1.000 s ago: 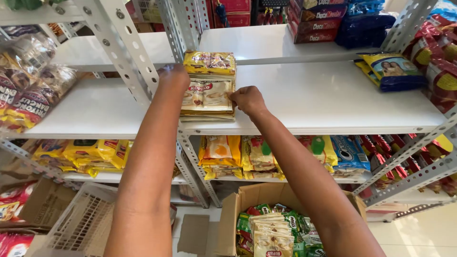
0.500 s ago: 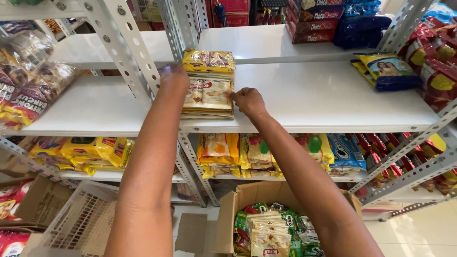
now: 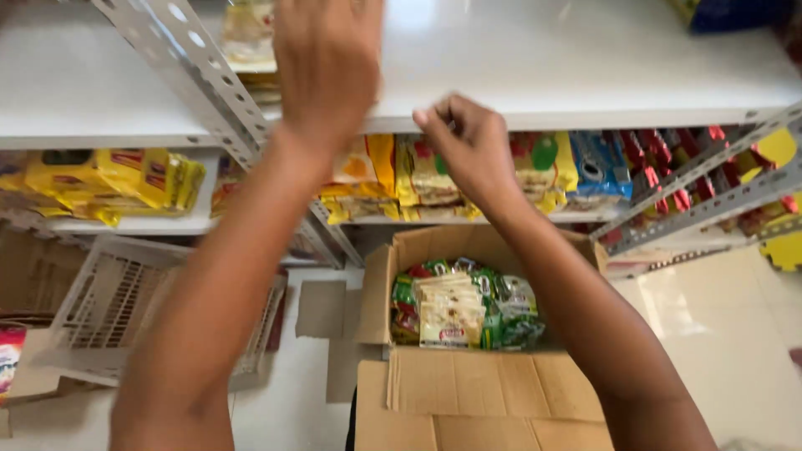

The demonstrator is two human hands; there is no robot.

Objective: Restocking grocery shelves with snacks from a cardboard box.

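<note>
The left hand (image 3: 327,63) is raised in front of the white shelf (image 3: 568,75), its back to the camera, blurred, fingers running out of the top of the picture; whether it grips anything cannot be told. Just beside it to the left, partly behind the perforated metal upright (image 3: 209,83), lies a stack of yellow-and-cream snack packets (image 3: 248,42) on the shelf, its top cut off and its print too blurred to read. The right hand (image 3: 469,146) hangs lower, at the shelf's front edge, fingers curled loosely inward and holding nothing that shows.

Behind the right hand, on the next shelf down, stand yellow, red and blue packets (image 3: 576,167), partly hidden by both forearms. Further left on that level lie yellow packets (image 3: 117,179).

Below the arms an open cardboard box (image 3: 468,384) sits on the floor, flaps spread, holding cream sachets in the middle and green ones around them. To the left a white plastic crate (image 3: 125,309) lies tilted.
</note>
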